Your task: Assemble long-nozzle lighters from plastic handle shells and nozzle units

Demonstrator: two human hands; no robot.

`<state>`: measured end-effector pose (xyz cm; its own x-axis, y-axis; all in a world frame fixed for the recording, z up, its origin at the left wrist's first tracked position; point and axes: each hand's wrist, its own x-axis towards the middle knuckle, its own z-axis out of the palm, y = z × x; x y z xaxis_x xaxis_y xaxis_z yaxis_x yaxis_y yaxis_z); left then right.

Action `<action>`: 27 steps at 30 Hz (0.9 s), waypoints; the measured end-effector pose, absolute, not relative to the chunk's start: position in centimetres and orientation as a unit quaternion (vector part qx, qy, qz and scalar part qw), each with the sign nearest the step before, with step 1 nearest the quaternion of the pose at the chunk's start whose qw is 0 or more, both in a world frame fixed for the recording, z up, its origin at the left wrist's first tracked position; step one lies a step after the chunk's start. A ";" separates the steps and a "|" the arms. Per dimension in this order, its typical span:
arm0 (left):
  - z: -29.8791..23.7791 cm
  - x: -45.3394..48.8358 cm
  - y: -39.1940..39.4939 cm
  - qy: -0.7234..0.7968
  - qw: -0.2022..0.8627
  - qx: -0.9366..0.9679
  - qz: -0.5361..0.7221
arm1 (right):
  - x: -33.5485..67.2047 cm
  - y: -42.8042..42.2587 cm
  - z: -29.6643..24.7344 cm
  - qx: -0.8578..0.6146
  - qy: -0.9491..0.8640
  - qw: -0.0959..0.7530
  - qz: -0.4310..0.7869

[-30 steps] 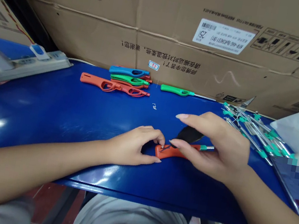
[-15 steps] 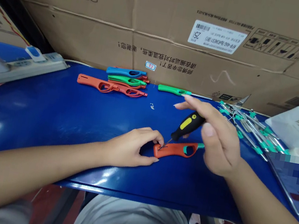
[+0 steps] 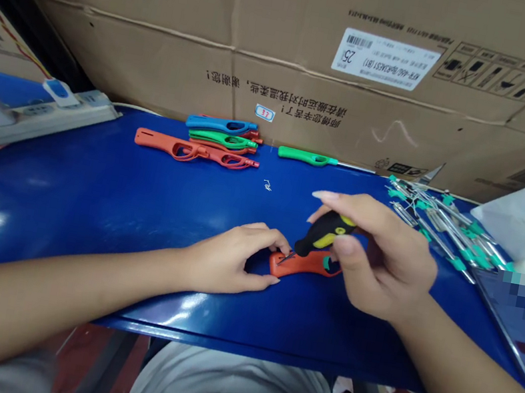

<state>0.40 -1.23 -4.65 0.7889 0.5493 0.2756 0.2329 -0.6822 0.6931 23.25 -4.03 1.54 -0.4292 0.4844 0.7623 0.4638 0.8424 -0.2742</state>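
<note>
An orange long-necked lighter (image 3: 302, 264) lies flat on the blue table (image 3: 137, 215). At its left end my left hand (image 3: 236, 256) holds it between thumb and fingers. My right hand (image 3: 383, 258) grips a black and yellow screwdriver (image 3: 330, 232) by the handle. The tool leans over the lighter, and its tip rests at the lighter's left end. Part of the lighter's right side is hidden behind my right hand.
Several blue, green and orange lighter bodies (image 3: 221, 142) lie at the back, beside a green lighter (image 3: 303, 156). Metal tubes with green parts (image 3: 454, 230) are piled at right, near a dark flat device (image 3: 513, 329). A cardboard box (image 3: 290, 39) stands behind; a power strip (image 3: 54, 112) sits left.
My right hand has moved down and slightly right, and the screwdriver now leans lower over the lighter. My left hand and the lighter have stayed in place.
</note>
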 end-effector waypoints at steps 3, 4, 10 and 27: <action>-4.6 0.4 -1.2 0.215 0.336 0.886 0.234 | 23.1 -4.1 1.4 -0.269 -0.838 0.468 -0.083; -4.6 0.4 -1.2 0.215 0.338 0.886 0.234 | 23.1 -4.1 1.5 -0.267 -0.840 0.464 -0.091; -4.7 0.4 -1.1 0.218 0.337 0.885 0.238 | 22.8 -4.4 1.6 -0.283 -0.850 0.444 0.008; -4.7 0.3 -1.1 0.213 0.332 0.891 0.224 | 23.0 -4.2 1.2 -0.284 -0.854 0.436 0.019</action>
